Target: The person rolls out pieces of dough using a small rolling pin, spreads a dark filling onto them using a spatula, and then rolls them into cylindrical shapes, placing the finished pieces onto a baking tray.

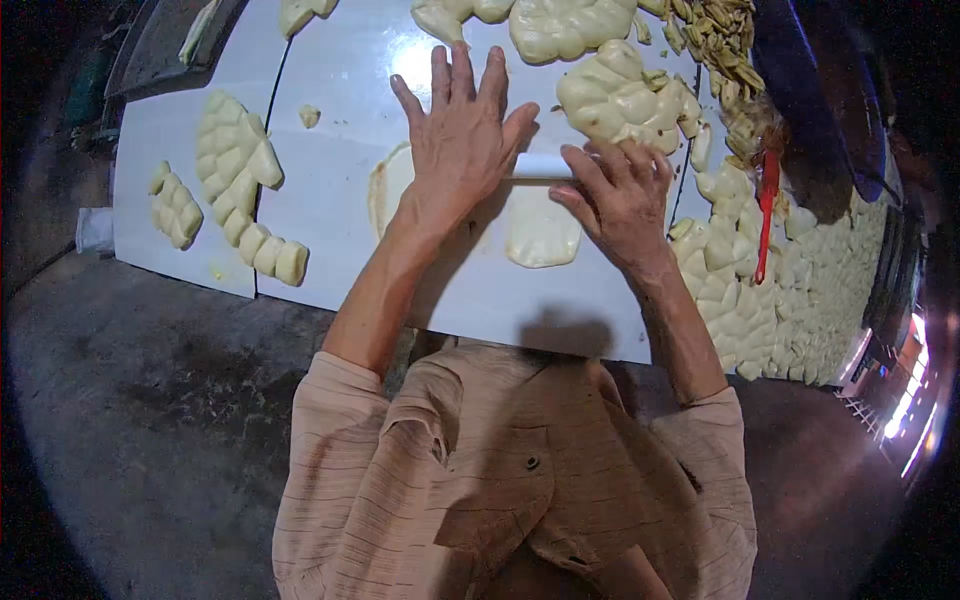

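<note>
You're spreading your left hand (pixel 462 135) wide, not gripping, and resting your half-open right hand (pixel 625 200) on a white roller (pixel 540 166). Just your side of its fingertips, thin dough (pixel 543 235) is lying, looking soft; its edges are probably needing gentle lifting.

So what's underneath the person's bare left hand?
Around the bare left hand shows glossy white tabletop; a flat, cream, dough-like piece with a brownish edge peeks out lower left. What the hand itself covers cannot be seen.

Glare on the white tabletop (pixel 335 200), 1 dark shadow (pixel 565 330) at its near edge, dim floor (pixel 150 370), black fisheye rim.
</note>
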A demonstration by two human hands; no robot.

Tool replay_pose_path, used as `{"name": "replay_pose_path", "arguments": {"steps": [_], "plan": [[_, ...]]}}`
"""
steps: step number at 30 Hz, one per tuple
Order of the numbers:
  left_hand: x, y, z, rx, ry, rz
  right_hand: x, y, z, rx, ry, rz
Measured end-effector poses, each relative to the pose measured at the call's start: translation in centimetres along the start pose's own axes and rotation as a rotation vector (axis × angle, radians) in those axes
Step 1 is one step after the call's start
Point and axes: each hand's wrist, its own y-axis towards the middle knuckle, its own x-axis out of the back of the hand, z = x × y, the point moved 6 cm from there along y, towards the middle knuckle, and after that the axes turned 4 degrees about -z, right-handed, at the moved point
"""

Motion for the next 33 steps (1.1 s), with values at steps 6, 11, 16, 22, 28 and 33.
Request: {"name": "replay_pose_path", "arguments": {"steps": [6,11,16,22,28,33], "plan": [[4.1,-3.2,-1.6,-0.083,-0.233,0.066,3.6,-0.6,-0.2,-0.038,0.329,0.137],[1.7,-8.4,-2.7,-0.075,-0.063,0.115,2.5,-3.5,1.6,-0.068,0.082,0.232],[3.8,-13.7,-4.5,-0.025,-0.143,0.176,3.2,-7.8,3.7,-0.124,0.158,0.269],[5.0,-18.7,-6.2,0.005,-0.080,0.232,4.2,-11.0,5.4,-0.102,0.154,0.160],[5.8,-15.4,-5.8,0.018,0.080,0.118,5.0,-7.6,3.5,-0.157,0.363,0.257],[2.5,-11.5,-3.6,0.025,0.044,0.131,1.6,-5.1,1.9,-0.230,0.069,0.187]]}}
